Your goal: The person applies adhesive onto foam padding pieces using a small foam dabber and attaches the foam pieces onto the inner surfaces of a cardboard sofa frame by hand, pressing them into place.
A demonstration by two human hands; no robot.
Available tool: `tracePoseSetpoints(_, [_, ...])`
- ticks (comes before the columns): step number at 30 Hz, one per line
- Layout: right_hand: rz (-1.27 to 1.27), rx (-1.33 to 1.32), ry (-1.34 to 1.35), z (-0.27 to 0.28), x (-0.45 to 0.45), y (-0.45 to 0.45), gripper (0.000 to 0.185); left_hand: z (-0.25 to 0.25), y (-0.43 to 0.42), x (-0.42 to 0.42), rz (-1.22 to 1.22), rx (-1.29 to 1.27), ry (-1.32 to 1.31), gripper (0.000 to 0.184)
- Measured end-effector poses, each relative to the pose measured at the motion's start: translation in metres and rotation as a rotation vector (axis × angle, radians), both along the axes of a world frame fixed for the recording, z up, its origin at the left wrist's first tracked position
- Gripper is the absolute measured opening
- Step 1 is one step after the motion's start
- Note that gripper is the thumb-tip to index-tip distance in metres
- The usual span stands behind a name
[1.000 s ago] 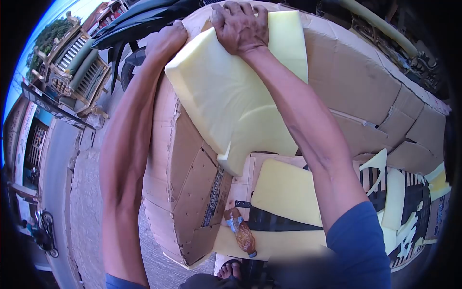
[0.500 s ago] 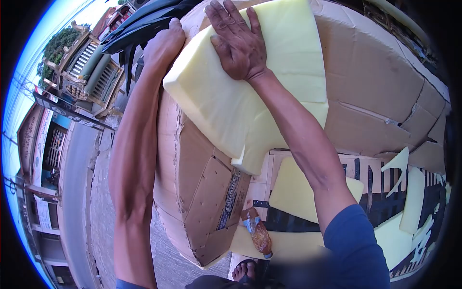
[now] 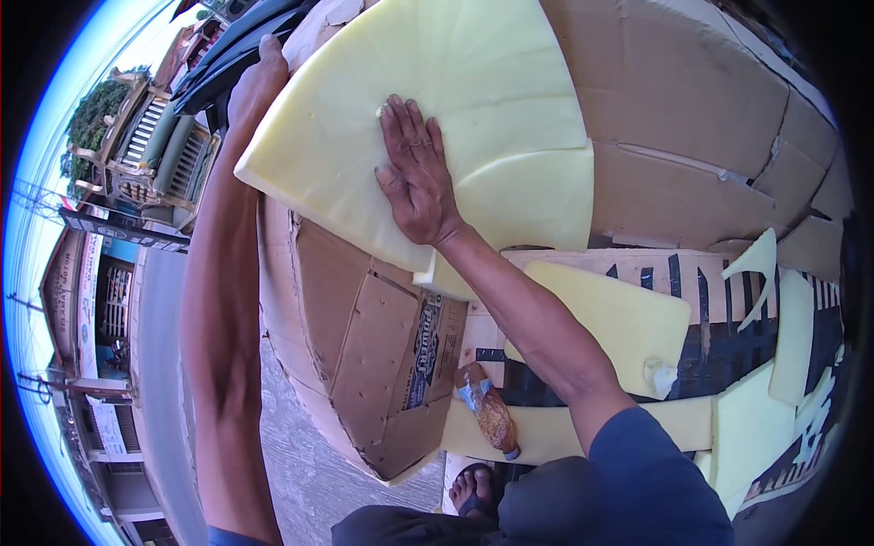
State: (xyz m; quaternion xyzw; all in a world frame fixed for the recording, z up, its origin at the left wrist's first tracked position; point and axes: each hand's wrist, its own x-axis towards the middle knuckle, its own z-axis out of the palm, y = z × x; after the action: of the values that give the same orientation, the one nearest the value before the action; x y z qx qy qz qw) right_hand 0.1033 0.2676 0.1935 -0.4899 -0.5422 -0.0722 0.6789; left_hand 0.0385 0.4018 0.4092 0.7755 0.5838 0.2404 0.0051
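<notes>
A large pale-yellow foam sheet lies draped over a cardboard-covered form. My right hand presses flat on the foam's face, with its fingers stretched out and holding nothing. My left hand is at the far left edge of the foam, beside the cardboard. It looks curled with the thumb up, but its fingers are mostly hidden, and I cannot make out what they grip. Below the right hand, a thicker foam flap hangs over the cardboard side.
A slatted surface wrapped with black strips holds a flat foam piece, foam offcuts and a brown-stained plastic bottle. A road, shopfronts and a carved bench are at the left. My sandalled foot is below.
My right hand has slid from the foam's upper part toward its middle. The foam's face now lies flatter and more open to view. My left hand has shifted left and stays at the edge.
</notes>
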Motion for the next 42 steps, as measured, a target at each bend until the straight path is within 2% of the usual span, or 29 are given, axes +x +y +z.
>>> tracePoseSetpoints(2, [0.022,-0.021,0.012,-0.003,-0.006,-0.007,0.063,-0.001,-0.007,0.0,0.068,-0.061,-0.051,0.088])
tracePoseSetpoints(4, [0.027,-0.041,0.042,-0.023,-0.021,-0.026,0.063,-0.001,0.0,-0.003,0.037,-0.059,-0.053,0.088])
tracePoseSetpoints(8, [0.239,-0.332,0.166,-0.09,-0.053,-0.114,0.064,0.003,0.01,-0.008,0.022,-0.144,-0.153,0.088])
tracePoseSetpoints(10, [0.436,-0.579,0.359,-0.112,-0.047,-0.188,0.061,-0.006,0.039,-0.032,-0.093,-0.183,-0.22,0.088])
tracePoseSetpoints(11, [0.313,-0.657,0.334,-0.124,-0.043,-0.224,0.059,-0.018,0.048,-0.058,-0.262,-0.369,-0.486,0.084])
tracePoseSetpoints(12, [0.194,-0.749,0.314,-0.134,-0.048,-0.262,0.056,-0.025,0.001,-0.072,-0.362,-0.468,-0.729,0.079])
tracePoseSetpoints(13, [0.123,-0.87,0.259,-0.145,-0.059,-0.295,0.059,-0.032,-0.035,-0.103,-0.473,-0.449,-0.639,0.075])
tracePoseSetpoints(14, [0.031,-0.968,0.191,-0.155,-0.064,-0.315,0.061,-0.044,-0.075,-0.115,-0.335,-0.411,-0.643,0.072])
tracePoseSetpoints(15, [0.07,-1.016,0.146,-0.157,-0.075,-0.332,0.071,-0.062,-0.1,-0.132,-0.342,-0.2,-0.573,0.069])
tracePoseSetpoints(16, [0.112,-1.069,0.111,-0.157,-0.091,-0.345,0.081,-0.078,-0.136,-0.152,-0.342,-0.136,-0.533,0.068])
tracePoseSetpoints(17, [0.095,-1.076,0.114,-0.162,-0.103,-0.353,0.081,-0.096,-0.175,-0.174,-0.342,-0.07,-0.496,0.067])
tracePoseSetpoints(18, [0.117,-1.129,0.0,-0.17,-0.114,-0.358,0.09,-0.124,-0.208,-0.198,-0.295,-0.054,-0.548,0.072])
tracePoseSetpoints(19, [0.139,-1.179,-0.115,-0.174,-0.121,-0.358,0.1,-0.141,-0.248,-0.21,-0.243,-0.065,-0.472,0.09])
tracePoseSetpoints(20, [0.123,-1.189,-0.12,-0.17,-0.122,-0.352,0.1,-0.157,-0.28,-0.228,-0.228,-0.06,-0.303,0.111])
tracePoseSetpoints(21, [0.237,-1.293,-0.06,-0.164,-0.117,-0.343,0.099,-0.171,-0.305,-0.241,-0.134,-0.132,-0.166,0.122])
tracePoseSetpoints(22, [0.354,-1.397,-0.001,-0.159,-0.111,-0.336,0.1,-0.176,-0.312,-0.245,-0.132,-0.144,-0.184,0.122])
tracePoseSetpoints(24, [0.34,-1.411,0.033,-0.158,-0.1,-0.335,0.099,-0.18,-0.328,-0.249,-0.084,-0.262,-0.339,0.122])
tracePoseSetpoints(28, [0.364,-1.462,0.135,-0.121,-0.068,-0.351,0.097,-0.165,-0.323,-0.253,-0.093,-0.275,-0.24,0.124])
tracePoseSetpoints(30, [0.233,-1.396,0.085,-0.132,-0.055,-0.376,0.094,-0.163,-0.327,-0.258,-0.076,-0.259,-0.192,0.122])
tracePoseSetpoints(33, [0.177,-1.433,-0.017,-0.13,-0.022,-0.412,0.094,-0.163,-0.325,-0.258,-0.105,-0.247,-0.193,0.121])
tracePoseSetpoints(37, [0.011,-1.618,-0.188,-0.115,0.016,-0.462,0.091,-0.156,-0.329,-0.256,-0.099,-0.276,-0.244,0.124])
tracePoseSetpoints(42, [-0.048,-1.753,-0.224,-0.108,0.056,-0.481,0.09,-0.15,-0.33,-0.253,-0.067,-0.325,-0.265,0.125])
